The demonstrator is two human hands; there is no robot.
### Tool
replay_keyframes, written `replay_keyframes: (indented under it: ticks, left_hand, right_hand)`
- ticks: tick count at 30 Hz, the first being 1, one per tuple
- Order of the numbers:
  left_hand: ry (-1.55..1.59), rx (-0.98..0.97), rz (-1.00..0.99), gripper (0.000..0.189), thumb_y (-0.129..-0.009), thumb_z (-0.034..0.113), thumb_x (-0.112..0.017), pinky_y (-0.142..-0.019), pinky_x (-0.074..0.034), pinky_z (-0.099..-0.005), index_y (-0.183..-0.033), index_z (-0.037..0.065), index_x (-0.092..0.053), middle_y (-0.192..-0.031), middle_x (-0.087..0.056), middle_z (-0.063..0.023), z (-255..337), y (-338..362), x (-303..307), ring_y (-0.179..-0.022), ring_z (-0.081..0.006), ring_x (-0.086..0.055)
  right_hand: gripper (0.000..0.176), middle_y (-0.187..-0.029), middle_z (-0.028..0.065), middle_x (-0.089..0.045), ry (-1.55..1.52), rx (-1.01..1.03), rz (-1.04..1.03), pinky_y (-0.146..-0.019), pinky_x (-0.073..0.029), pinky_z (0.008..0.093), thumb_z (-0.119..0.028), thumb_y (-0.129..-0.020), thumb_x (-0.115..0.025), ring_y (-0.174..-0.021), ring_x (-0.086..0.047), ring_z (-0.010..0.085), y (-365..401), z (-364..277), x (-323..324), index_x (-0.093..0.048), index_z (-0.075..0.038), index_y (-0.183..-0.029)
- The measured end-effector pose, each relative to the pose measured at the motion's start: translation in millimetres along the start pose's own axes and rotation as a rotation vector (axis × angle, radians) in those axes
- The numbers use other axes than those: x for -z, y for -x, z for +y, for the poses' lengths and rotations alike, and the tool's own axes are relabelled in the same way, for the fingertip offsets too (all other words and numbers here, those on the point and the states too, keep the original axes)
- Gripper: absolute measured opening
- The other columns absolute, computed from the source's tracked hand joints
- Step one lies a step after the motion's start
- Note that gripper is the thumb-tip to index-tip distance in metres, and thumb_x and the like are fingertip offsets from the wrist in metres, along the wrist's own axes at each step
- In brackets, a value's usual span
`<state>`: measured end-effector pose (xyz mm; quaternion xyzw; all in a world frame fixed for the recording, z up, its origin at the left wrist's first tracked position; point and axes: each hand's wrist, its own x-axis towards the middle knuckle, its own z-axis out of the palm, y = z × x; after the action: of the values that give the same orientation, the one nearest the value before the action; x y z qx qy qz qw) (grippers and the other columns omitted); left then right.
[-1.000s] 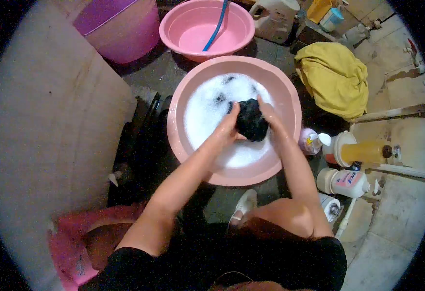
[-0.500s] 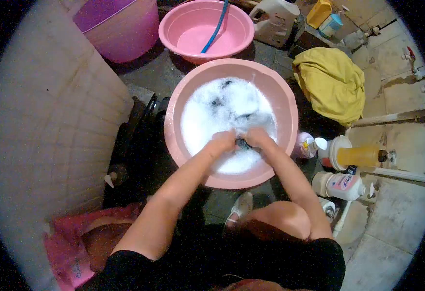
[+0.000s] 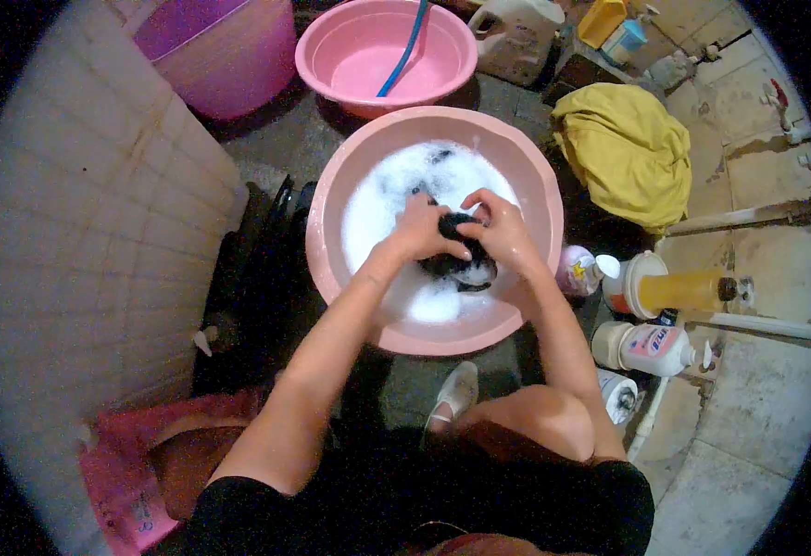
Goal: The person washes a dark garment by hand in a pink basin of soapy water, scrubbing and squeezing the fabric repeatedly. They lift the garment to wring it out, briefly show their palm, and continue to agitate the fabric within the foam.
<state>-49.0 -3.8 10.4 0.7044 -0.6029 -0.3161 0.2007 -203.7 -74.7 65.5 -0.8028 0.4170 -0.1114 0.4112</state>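
Observation:
A pale pink basin (image 3: pixel 329 218) full of white suds (image 3: pixel 377 222) stands in front of me. Above the foam, a wet black cloth (image 3: pixel 456 225) is bunched between my hands, and its lower folds trail in the suds. On its left side, my left hand (image 3: pixel 419 232) grips it with thumb and fingers curled around the bunch. From the right, my right hand (image 3: pixel 500 233) pinches the cloth with bent fingers. More dark fabric (image 3: pixel 440 155) pokes through the foam near the far rim. What kind of garment it is, I cannot make out.
Beyond stand a pink basin (image 3: pixel 331 79) with a blue hose (image 3: pixel 403 51) and a purple tub (image 3: pixel 238 69). Yellow cloth (image 3: pixel 618 153) lies at right, above a pump bottle (image 3: pixel 579 271), a yellow-liquid bottle (image 3: pixel 688 293) and a white bottle (image 3: pixel 660 350). A tiled wall (image 3: pixel 109 241) rises at left.
Both hands have risen from the suds and moved slightly away from me, bringing the black cloth up into view between them. The view has shifted slightly.

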Motion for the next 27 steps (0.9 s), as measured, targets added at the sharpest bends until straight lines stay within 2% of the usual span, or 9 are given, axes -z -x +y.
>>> replay_keyframes:
  ticks: [6, 9, 12, 16, 19, 23, 24, 26, 27]
  left_hand:
    - [-0.241, -0.039, 0.277, 0.038, -0.063, 0.030, -0.079, -0.084, -0.038, -0.0450, -0.095, 0.012, -0.070, -0.108, -0.048, -0.0174, -23, -2, -12, -0.105, -0.0345, -0.042]
    - [0.112, 0.160, 0.246, 0.027, -0.073, 0.019, -0.072, -0.081, -0.043, -0.0377, -0.093, 0.003, -0.064, -0.090, -0.061, -0.0202, -42, -11, -23, -0.089, -0.0327, -0.057]
    - [0.392, 0.091, 0.174, 0.025, -0.077, 0.013, -0.067, -0.081, -0.045, -0.0366, -0.094, -0.004, -0.061, -0.093, -0.062, -0.0188, -43, -8, -1, -0.089, -0.0306, -0.059]
    - [1.011, 0.145, 0.220, 0.039, -0.083, 0.016, -0.064, -0.085, -0.045, -0.0334, -0.116, -0.003, -0.054, -0.104, -0.063, -0.0099, -49, -8, 8, -0.095, -0.0186, -0.058]
    - [1.223, 0.238, 0.056, 0.050, -0.088, 0.034, -0.060, -0.091, -0.042, -0.0325, -0.122, -0.001, -0.050, -0.113, -0.059, -0.0103, -55, -10, 19, -0.104, -0.0183, -0.055]
    - [1.451, 0.216, 0.044, 0.063, -0.085, 0.049, -0.056, -0.095, -0.041, -0.0350, -0.124, 0.001, -0.048, -0.119, -0.056, -0.0089, -47, -4, 12, -0.109, -0.0200, -0.053]
    - [1.471, 0.154, 0.057, 0.062, -0.085, 0.049, -0.057, -0.096, -0.040, -0.0357, -0.124, 0.002, -0.047, -0.119, -0.056, -0.0084, -44, -3, 10, -0.109, -0.0204, -0.052]
    - [1.509, 0.143, 0.036, 0.058, -0.085, 0.040, -0.062, -0.097, -0.040, -0.0360, -0.125, 0.003, -0.046, -0.119, -0.055, -0.0079, -36, -1, 8, -0.110, -0.0211, -0.052]
    - [1.454, 0.130, 0.033, 0.056, -0.083, 0.033, -0.065, -0.097, -0.040, -0.0357, -0.126, 0.003, -0.045, -0.119, -0.055, -0.0079, -29, 0, 6, -0.110, -0.0208, -0.052]
  right_hand:
    - [0.047, -0.102, 0.0123, -0.060, -0.337, 0.009, 0.086, -0.080, -0.047, 0.0261, -0.007, -0.071, -0.073, -0.097, -0.058, 0.0192, -13, 53, -18, -0.052, -0.001, -0.113]
    - [0.076, -0.129, 0.0187, -0.046, 0.124, 0.003, -0.112, -0.096, -0.040, 0.0323, -0.011, -0.069, -0.076, -0.116, -0.047, 0.0289, -15, 88, -42, -0.036, 0.002, -0.132]
    - [0.076, -0.129, 0.0169, -0.047, -0.347, -0.186, -0.152, -0.094, -0.042, 0.0318, -0.013, -0.069, -0.075, -0.114, -0.048, 0.0260, 6, 70, -54, -0.034, 0.003, -0.132]
    - [0.041, -0.120, 0.0182, -0.053, -0.561, -0.315, -0.293, -0.083, -0.046, 0.0338, -0.015, -0.074, -0.070, -0.111, -0.051, 0.0224, -5, 68, -41, -0.058, 0.004, -0.108]
    - [0.030, -0.113, 0.0194, -0.056, -0.096, -0.332, -0.202, -0.079, -0.046, 0.0354, -0.020, -0.075, -0.069, -0.104, -0.055, 0.0278, -8, 28, -18, -0.064, 0.002, -0.095]
    - [0.038, -0.105, 0.0170, -0.056, 0.182, 0.268, 0.111, -0.082, -0.045, 0.0354, -0.021, -0.077, -0.067, -0.093, -0.057, 0.0300, -7, 32, -29, -0.056, 0.001, -0.105]
    - [0.038, -0.105, 0.0170, -0.056, 0.182, 0.268, 0.111, -0.082, -0.045, 0.0354, -0.021, -0.077, -0.067, -0.093, -0.057, 0.0300, -4, 31, -31, -0.056, 0.001, -0.105]
    - [0.048, -0.108, 0.0168, -0.054, -0.656, -0.009, 0.048, -0.087, -0.043, 0.0341, -0.016, -0.078, -0.065, -0.099, -0.055, 0.0278, -1, 26, -36, -0.043, 0.003, -0.116]
    - [0.059, -0.114, 0.0179, -0.051, -0.530, 0.020, 0.071, -0.092, -0.041, 0.0316, -0.015, -0.076, -0.066, -0.104, -0.053, 0.0252, -9, 40, -41, -0.034, 0.004, -0.122]
